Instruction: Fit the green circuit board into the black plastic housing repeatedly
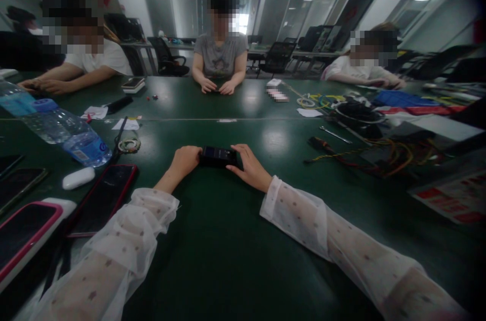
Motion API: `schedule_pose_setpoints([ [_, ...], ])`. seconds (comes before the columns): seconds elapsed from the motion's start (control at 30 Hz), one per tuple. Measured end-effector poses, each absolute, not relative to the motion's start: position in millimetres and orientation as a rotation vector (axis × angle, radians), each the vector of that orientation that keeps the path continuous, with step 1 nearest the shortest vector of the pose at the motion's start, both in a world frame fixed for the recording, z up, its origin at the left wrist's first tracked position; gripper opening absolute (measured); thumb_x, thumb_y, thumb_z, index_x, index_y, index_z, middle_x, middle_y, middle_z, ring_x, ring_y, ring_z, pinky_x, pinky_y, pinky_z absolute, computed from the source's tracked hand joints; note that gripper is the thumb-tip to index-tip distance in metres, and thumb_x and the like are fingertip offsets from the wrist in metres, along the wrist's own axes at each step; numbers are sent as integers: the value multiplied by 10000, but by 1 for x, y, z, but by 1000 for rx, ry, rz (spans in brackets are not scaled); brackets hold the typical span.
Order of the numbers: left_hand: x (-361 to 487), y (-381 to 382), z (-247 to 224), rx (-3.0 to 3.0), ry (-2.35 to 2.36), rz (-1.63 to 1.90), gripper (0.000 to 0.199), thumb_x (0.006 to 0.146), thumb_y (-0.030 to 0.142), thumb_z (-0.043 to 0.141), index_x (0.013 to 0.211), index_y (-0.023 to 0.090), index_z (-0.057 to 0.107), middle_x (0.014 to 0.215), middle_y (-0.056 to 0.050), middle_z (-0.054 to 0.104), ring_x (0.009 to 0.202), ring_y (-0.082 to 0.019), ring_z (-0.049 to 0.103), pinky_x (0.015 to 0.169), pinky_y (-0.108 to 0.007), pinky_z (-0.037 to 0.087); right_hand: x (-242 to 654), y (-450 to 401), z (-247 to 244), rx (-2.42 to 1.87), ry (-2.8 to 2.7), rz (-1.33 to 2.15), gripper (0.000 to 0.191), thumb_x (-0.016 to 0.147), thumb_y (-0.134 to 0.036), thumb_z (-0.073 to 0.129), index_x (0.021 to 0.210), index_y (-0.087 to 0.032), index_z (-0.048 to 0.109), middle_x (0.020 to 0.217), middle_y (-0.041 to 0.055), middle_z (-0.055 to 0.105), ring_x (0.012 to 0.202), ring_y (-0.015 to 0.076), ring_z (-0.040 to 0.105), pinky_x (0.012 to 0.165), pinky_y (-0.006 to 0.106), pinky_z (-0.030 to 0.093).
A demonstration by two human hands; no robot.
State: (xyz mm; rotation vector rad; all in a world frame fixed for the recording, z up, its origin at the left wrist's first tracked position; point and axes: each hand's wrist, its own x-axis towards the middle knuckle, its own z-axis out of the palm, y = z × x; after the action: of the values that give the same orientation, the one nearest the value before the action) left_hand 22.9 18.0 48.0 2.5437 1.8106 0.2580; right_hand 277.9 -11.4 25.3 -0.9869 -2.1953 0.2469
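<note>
A small black device with a dimly lit screen (217, 154) is held low over the green table (212, 250), its long side running left to right. My left hand (185, 161) is closed at its left end, the fingers mostly hidden behind it. At the other end, my right hand (248, 166) grips it with the thumb along the near edge and the fingers over the far edge. Whether the device touches the tabletop I cannot tell. Sheer white dotted sleeves cover both my forearms.
Left are water bottles (85, 141), a white earbud case (78, 178), a red-edged phone (104, 199) and a pink-edged phone (26, 235). Right are a wrench (336, 134), tangled cables (395, 154) and a printed box (455, 189). Several people sit across, including one in grey (220, 55).
</note>
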Motion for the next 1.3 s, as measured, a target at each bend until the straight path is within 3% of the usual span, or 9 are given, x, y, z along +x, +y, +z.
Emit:
schedule_pose_setpoints([
  [0.37, 23, 19, 46, 2560, 1836, 237, 265, 928, 186, 461, 974, 178, 722, 996, -103, 737, 924, -234, 701, 777, -313, 542, 278, -15, 33, -971, -2144, 179, 236, 924, -328, 603, 1107, -219, 500, 1198, 129, 522, 1132, 279, 567, 962, 498, 528],
  [0.67, 21, 21, 43, 2577, 1821, 279, 263, 922, 180, 469, 986, 179, 725, 988, -96, 739, 903, -232, 701, 759, -314, 543, 279, -16, 34, -962, -2171, 163, 81, 944, -269, 565, 1013, -225, 561, 1149, 103, 541, 1065, 256, 580, 874, 444, 547],
  [1.1, 21, 21, 43, 2563, 1803, 287, 258, 920, 191, 475, 971, 161, 726, 961, -108, 735, 870, -223, 699, 721, -298, 534, 281, -13, 32, -955, -2119, 208, 109, 897, -295, 653, 919, -216, 580, 1098, 78, 560, 1022, 235, 598, 868, 428, 548],
  [1.17, 21, 22, 42, 2570, 1808, 284, 266, 918, 191, 469, 987, 170, 725, 967, -105, 737, 876, -229, 700, 724, -306, 534, 281, -14, 32, -949, -2150, 180, 181, 881, -318, 674, 994, -216, 576, 1124, 92, 555, 1054, 252, 591, 890, 449, 548],
  [1.3, 21, 21, 42, 2580, 1836, 264, 280, 918, 184, 453, 991, 183, 723, 965, -102, 738, 893, -242, 700, 747, -324, 535, 279, -14, 31, -977, -2163, 149, 509, 854, -374, 705, 1278, -215, 472, 1250, 137, 518, 1179, 292, 554, 986, 505, 519],
])
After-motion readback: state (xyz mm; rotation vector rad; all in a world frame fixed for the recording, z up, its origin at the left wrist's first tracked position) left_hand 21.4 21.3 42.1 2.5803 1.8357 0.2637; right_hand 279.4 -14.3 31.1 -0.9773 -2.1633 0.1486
